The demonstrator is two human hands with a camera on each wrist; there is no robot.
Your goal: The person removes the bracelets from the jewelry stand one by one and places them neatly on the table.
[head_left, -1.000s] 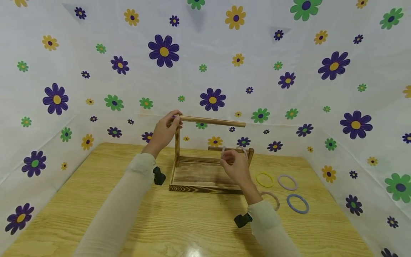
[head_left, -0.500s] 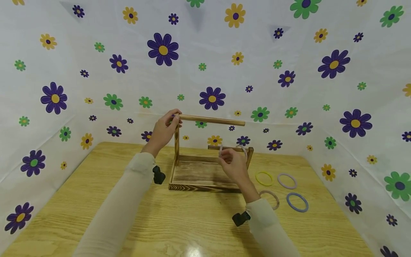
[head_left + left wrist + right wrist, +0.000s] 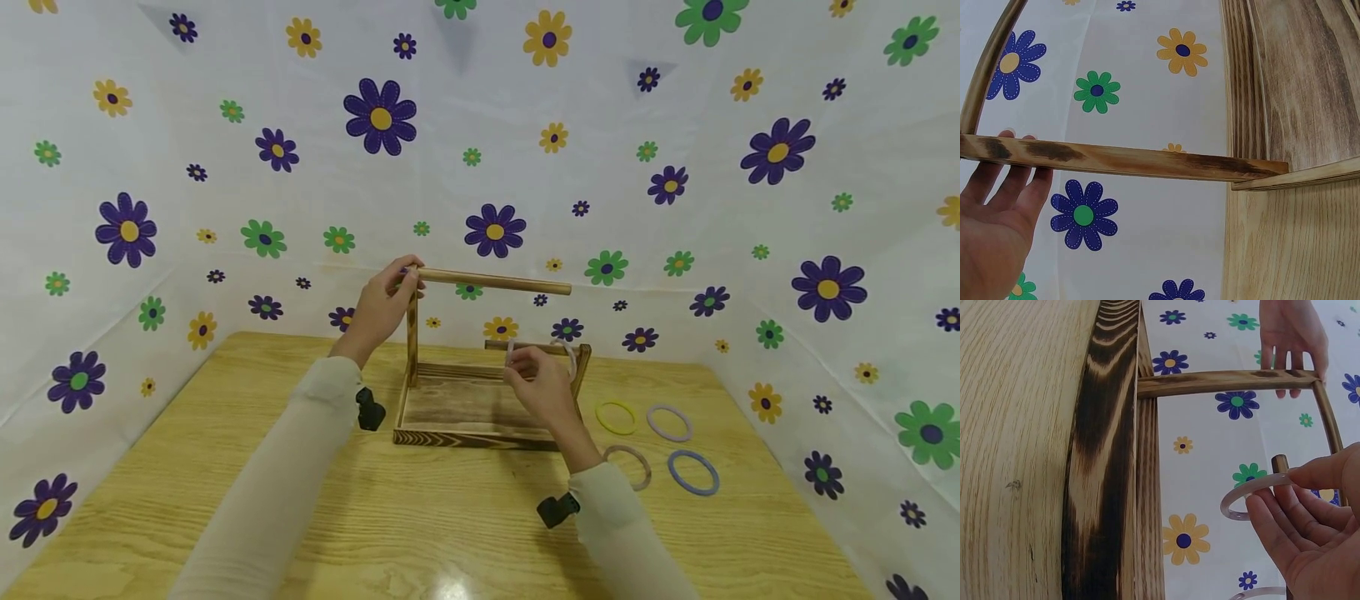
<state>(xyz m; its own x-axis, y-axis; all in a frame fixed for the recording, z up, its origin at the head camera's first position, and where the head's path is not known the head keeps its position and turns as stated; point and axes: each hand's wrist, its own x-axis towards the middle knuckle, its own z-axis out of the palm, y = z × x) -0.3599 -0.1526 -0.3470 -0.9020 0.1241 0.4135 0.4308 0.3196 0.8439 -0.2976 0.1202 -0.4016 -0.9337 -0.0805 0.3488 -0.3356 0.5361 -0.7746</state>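
Note:
A wooden stand has a base tray (image 3: 472, 440), a tall left post (image 3: 412, 342) with a long upper rod (image 3: 495, 282), and a shorter right post with a lower rod (image 3: 495, 345). My left hand (image 3: 382, 304) grips the top of the tall post, thumb in front and fingertips showing past it in the left wrist view. Between thumb and fingers, my right hand (image 3: 542, 383) pinches a pale translucent bangle (image 3: 1254, 484), which overlaps the lower rod close to its free end. Another pale bangle (image 3: 573, 363) hangs on that rod nearer the right post.
Right of the stand on the wooden table (image 3: 360, 517) lie a yellow bangle (image 3: 598, 414), a lilac bangle (image 3: 688, 427), a blue bangle (image 3: 694, 492) and a brownish bangle (image 3: 648, 472). A flower-printed white sheet (image 3: 450, 192) encloses the back and sides.
My right hand has slid slightly left along the lower rod with the pale bangle, toward the rod's free end. The left hand keeps its grip on the post.

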